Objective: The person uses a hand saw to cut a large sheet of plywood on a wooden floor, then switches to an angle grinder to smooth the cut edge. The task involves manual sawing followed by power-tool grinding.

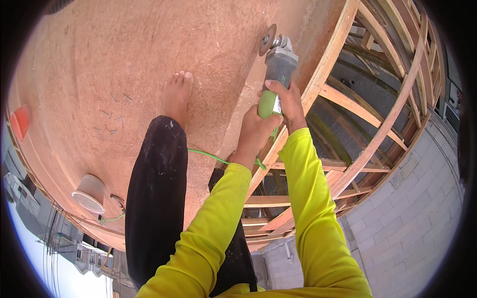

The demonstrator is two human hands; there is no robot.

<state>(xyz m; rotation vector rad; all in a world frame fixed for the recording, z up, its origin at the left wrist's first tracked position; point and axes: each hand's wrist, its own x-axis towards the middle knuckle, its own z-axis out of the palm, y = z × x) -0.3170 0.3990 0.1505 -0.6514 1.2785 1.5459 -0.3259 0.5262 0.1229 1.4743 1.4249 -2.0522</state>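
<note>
An angle grinder (278, 64) with a grey head and green body points away from me, its round disc (267, 39) over the plywood sheet (79, 74) near the edge of the timber framing. My left hand (256, 126) is closed round the rear of the green body. My right hand (289, 102) grips the body just ahead of it, thumb on top. A green cord (208, 154) runs from below the grinder across the plywood, passing behind my leg. My bare foot (176, 97) rests on the plywood to the left.
An open timber frame (357, 107) with dark gaps fills the right, beside a block wall (397, 208). A pale bucket (89, 191), an orange container (20, 121) and scattered nails (113, 119) are on the left of the plywood. Buildings and wires show beyond the lower left edge.
</note>
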